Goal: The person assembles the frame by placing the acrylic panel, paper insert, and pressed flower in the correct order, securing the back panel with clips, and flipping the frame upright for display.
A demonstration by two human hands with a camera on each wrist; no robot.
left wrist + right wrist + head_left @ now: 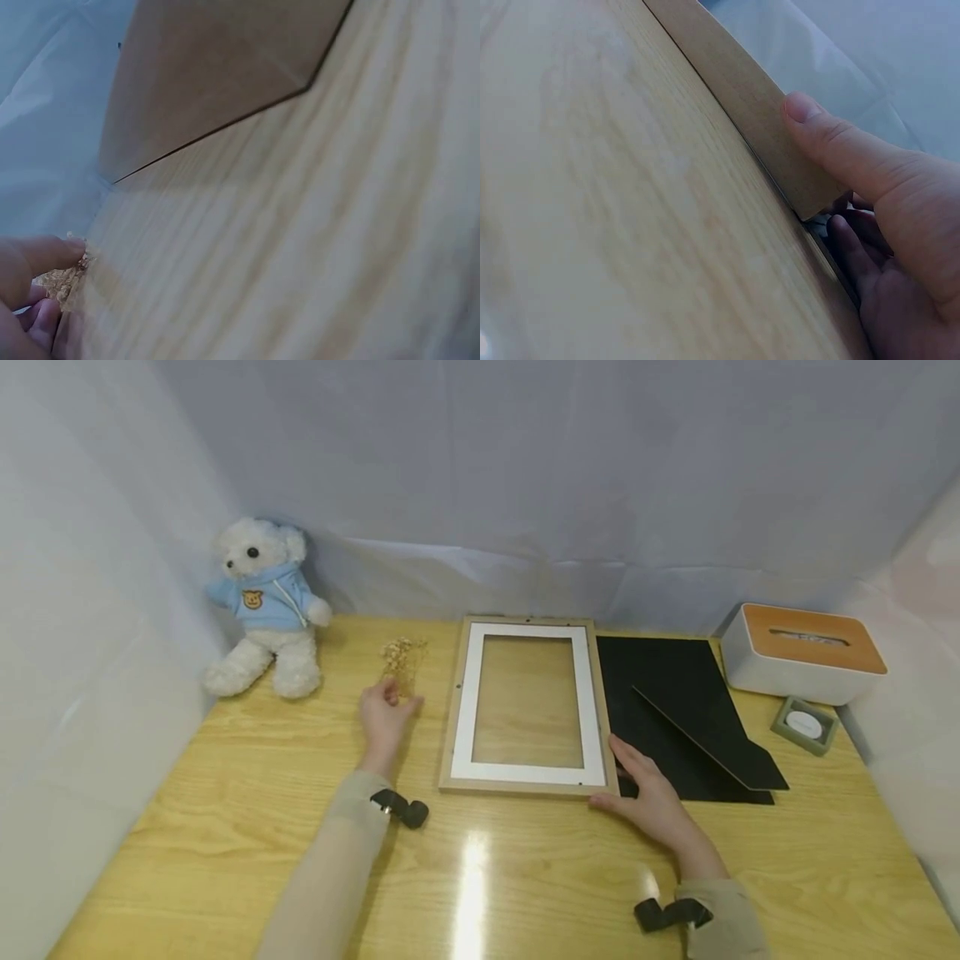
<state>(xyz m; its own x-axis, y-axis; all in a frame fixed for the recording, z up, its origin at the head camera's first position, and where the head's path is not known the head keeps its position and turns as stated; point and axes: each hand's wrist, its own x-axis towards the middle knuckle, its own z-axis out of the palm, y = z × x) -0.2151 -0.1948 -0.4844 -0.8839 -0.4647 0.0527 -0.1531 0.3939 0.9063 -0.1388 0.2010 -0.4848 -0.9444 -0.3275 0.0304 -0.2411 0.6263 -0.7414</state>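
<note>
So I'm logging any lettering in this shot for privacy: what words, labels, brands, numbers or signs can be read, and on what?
None can be read in any view.
Hoodie: an animal-face patch, no lettering visible.
White oval in the green tray: too small to tell if it bears print.
Frame, tissue box: no text visible.

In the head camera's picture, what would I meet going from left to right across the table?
Stuffed toy → dried flowers → picture frame → black board → tissue box.
</note>
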